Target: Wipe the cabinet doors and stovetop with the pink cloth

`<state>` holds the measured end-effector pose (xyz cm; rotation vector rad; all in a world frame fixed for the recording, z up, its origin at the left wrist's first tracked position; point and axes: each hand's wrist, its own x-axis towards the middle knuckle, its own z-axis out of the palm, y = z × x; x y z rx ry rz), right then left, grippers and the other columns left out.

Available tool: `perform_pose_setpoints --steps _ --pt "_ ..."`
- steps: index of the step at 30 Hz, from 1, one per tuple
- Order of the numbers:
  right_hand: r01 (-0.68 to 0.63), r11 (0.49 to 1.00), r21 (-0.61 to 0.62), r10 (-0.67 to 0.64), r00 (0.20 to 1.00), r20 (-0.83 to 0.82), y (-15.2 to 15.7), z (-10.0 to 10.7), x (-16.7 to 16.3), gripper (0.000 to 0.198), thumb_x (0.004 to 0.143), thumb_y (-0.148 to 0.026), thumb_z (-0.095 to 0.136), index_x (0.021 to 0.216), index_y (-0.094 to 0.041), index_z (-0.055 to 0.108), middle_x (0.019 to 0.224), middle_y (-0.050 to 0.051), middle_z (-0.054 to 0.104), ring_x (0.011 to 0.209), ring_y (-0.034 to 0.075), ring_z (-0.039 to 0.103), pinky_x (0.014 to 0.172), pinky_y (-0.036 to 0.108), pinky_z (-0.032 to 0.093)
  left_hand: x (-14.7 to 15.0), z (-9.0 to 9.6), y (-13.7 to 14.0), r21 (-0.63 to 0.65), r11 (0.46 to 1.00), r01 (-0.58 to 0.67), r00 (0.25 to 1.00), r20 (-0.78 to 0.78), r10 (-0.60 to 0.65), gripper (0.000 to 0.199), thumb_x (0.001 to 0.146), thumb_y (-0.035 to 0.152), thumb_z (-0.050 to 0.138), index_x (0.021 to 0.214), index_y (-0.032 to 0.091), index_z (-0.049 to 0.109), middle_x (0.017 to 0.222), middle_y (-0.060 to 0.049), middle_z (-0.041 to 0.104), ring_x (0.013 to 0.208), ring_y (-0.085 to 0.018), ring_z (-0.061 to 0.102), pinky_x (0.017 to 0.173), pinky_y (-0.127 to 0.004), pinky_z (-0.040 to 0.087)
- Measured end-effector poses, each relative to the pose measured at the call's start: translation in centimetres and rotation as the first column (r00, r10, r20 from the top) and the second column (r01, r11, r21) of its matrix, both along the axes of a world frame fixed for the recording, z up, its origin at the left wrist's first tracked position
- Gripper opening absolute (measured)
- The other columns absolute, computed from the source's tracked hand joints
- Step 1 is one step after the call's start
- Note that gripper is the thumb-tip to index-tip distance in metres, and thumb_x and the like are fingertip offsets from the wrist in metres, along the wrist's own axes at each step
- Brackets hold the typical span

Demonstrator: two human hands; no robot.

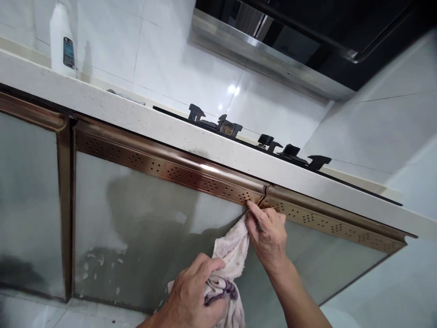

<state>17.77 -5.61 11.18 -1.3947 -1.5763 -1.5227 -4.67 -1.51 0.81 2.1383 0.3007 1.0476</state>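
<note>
A pale, stained cloth [233, 248] with a dark purple patch hangs between my two hands. My left hand [194, 291] is wrapped round its lower, bunched part. Higher up, my right hand [269, 232] pinches the cloth's upper end, with a fingertip at the copper-coloured perforated strip [198, 182] along the cabinet's top. That fingertip is close to the gap between two cabinet doors. Behind the cloth is the frosted cabinet door [143, 218], showing darker smudges and a few whitish flecks low on the left.
Above the doors runs a white countertop edge [136, 120]. A black gas hob [235, 130] with pan supports sits on it, below a dark range hood [307, 41]. A white bottle [61, 43] stands at the left, against the tiled wall [109, 41].
</note>
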Motion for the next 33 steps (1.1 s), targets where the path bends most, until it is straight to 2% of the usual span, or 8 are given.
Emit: perform_pose_setpoints --steps 6,9,13,16,21,26,30,33 --pt "0.004 1.000 -0.003 -0.004 1.000 -0.007 -0.1 0.0 -0.3 0.023 0.094 -0.013 0.059 0.115 -0.021 0.059 0.074 -0.002 0.052 0.071 0.011 0.050 0.072 0.027 0.033 -0.2 0.0 -0.1 -0.009 1.000 -0.002 1.000 -0.014 0.002 0.056 0.071 0.008 0.057 0.122 0.030 0.051 0.100 0.000 0.058 0.084 -0.015 0.057 0.075 -0.026 0.045" --pt "-0.076 0.997 -0.011 0.072 0.974 -0.215 -0.5 -0.3 -0.8 0.016 0.095 -0.019 0.059 0.111 -0.021 0.059 0.085 0.000 0.060 0.074 0.010 0.056 0.072 0.026 0.039 -0.3 -0.1 0.2 -0.005 1.000 -0.002 1.000 0.006 0.002 0.057 0.072 0.007 0.057 0.122 0.031 0.050 0.100 0.001 0.057 0.084 -0.015 0.058 0.075 -0.026 0.046" --pt "-0.102 0.937 0.335 0.284 0.780 -0.558 -0.2 0.3 -2.0 0.029 0.090 -0.036 0.067 0.109 -0.018 0.056 0.090 0.002 0.060 0.072 0.012 0.060 0.066 0.024 0.046 -0.8 0.8 0.1 0.065 0.998 -0.015 0.997 0.071 0.010 0.064 0.074 0.002 0.055 0.129 0.033 0.045 0.112 -0.002 0.055 0.093 -0.015 0.060 0.082 -0.027 0.049" --pt "0.008 0.908 0.419 0.245 0.802 -0.545 1.4 1.9 -3.5 0.020 0.093 -0.037 0.063 0.091 -0.017 0.058 0.083 0.003 0.058 0.073 0.012 0.056 0.069 0.025 0.045 -0.8 1.9 -0.2 0.197 0.971 -0.137 0.983 0.150 0.108 0.068 0.074 0.000 0.056 0.132 0.033 0.043 0.127 -0.007 0.050 0.106 -0.019 0.060 0.089 -0.032 0.051" --pt "-0.029 0.945 0.326 0.192 0.855 -0.482 6.1 3.6 -9.1 0.020 0.101 -0.030 0.048 0.098 -0.016 0.062 0.090 0.006 0.061 0.082 0.014 0.056 0.074 0.027 0.046 -0.8 3.0 2.7 0.317 0.860 -0.400 0.906 0.274 0.321 0.057 0.075 0.002 0.059 0.124 0.029 0.052 0.127 -0.009 0.047 0.108 -0.023 0.059 0.089 -0.037 0.055" --pt "-0.239 0.970 0.050 0.244 0.944 -0.222 10.7 1.3 -15.6 0.032 0.101 -0.021 0.041 0.127 -0.014 0.057 0.130 0.013 0.057 0.119 0.020 0.051 0.101 0.036 0.046 -4.3 3.9 9.2 0.237 0.701 -0.672 0.722 0.419 0.550 0.032 0.084 0.008 0.057 0.112 0.022 0.060 0.121 -0.009 0.047 0.108 -0.023 0.057 0.092 -0.040 0.054" --pt "-0.199 0.975 -0.096 0.203 0.978 0.038 11.4 -0.6 -15.6 0.033 0.099 -0.020 0.044 0.129 -0.011 0.057 0.150 0.013 0.043 0.133 0.026 0.039 0.117 0.048 0.032 -7.0 5.0 11.6 0.162 0.558 -0.814 0.542 0.559 0.628 0.017 0.085 0.014 0.063 0.101 0.019 0.066 0.119 -0.011 0.046 0.111 -0.026 0.053 0.094 -0.043 0.052" --pt "-0.113 0.990 -0.079 0.114 0.994 0.006 9.5 -0.6 -13.2 0.036 0.099 -0.019 0.045 0.134 -0.013 0.054 0.151 0.012 0.043 0.141 0.027 0.034 0.121 0.054 0.022 -6.0 4.9 10.6 0.147 0.495 -0.856 0.471 0.617 0.631 0.018 0.085 0.016 0.065 0.103 0.017 0.066 0.121 -0.012 0.042 0.115 -0.027 0.050 0.097 -0.045 0.050"
